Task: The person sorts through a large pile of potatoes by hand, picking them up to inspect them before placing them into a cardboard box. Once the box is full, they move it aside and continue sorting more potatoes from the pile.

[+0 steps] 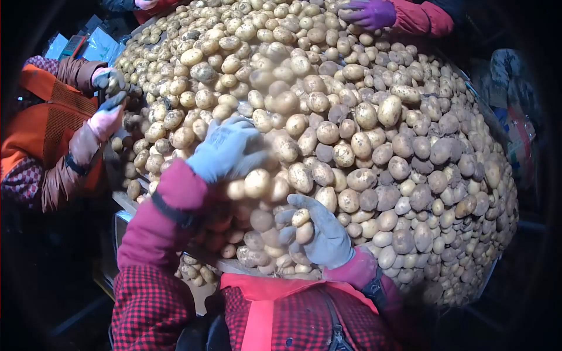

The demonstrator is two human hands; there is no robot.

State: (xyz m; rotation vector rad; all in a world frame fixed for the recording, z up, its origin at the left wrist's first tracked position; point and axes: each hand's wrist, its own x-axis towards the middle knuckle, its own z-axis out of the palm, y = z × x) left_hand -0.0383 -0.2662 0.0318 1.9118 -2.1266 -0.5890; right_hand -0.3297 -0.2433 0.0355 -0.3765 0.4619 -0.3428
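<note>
A broad heap of potatoes, many with soil on them, spreads in front of me. My left hand, in a light grey-blue glove, lies over the heap with its fingers apart, touching potatoes and gripping none that I can see. Just below it, a pale potato and its neighbours look blurred. In a similar glove, my right hand is at the near edge with its fingers curled around two small potatoes. More blurred potatoes lie between my hands.
At the left, a co-worker in an orange vest has gloved hands at the heap's edge. Across the heap is another person's purple-gloved hand. Several potatoes sit lower down, below the near edge.
</note>
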